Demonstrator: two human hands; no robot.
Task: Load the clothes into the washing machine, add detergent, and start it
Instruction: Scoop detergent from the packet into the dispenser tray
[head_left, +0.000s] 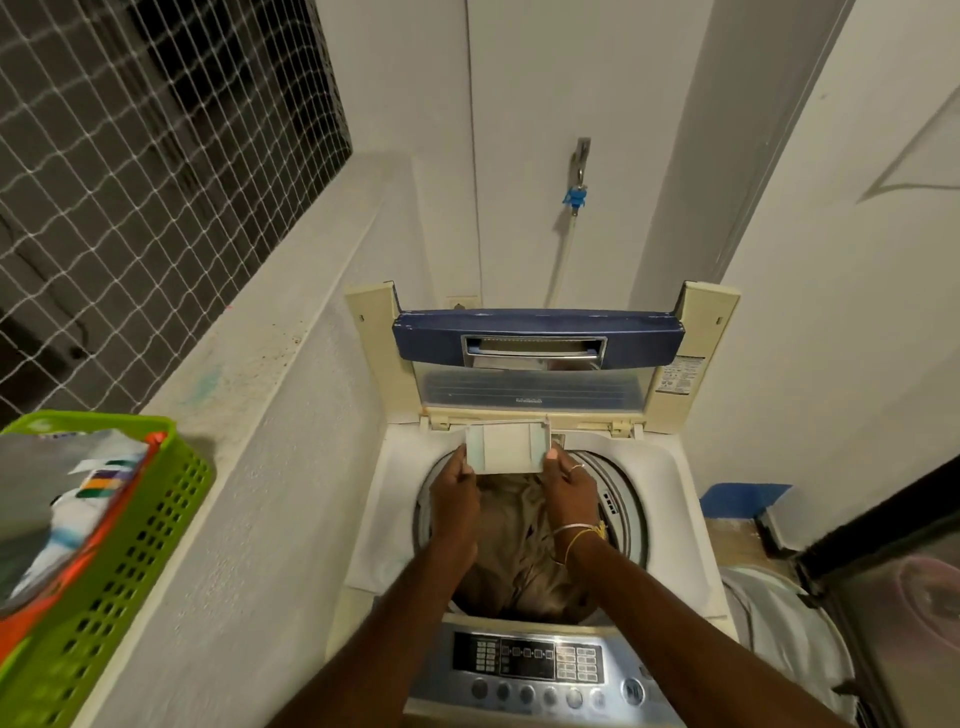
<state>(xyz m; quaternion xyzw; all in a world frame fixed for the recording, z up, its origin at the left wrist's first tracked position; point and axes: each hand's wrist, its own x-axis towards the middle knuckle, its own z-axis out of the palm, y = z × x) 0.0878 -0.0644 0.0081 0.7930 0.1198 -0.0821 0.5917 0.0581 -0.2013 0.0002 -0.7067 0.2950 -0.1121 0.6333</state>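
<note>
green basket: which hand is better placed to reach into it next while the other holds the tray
Left, probably. The green basket sits on the ledge at the person's left, nearer the left hand. The right hand would have to cross over, and it grips the tray too.

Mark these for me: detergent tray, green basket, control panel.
detergent tray (506, 448): head view, centre of its pale flat face.
green basket (135, 566): head view, its perforated side wall.
control panel (527, 659): head view, the dark display area.
</note>
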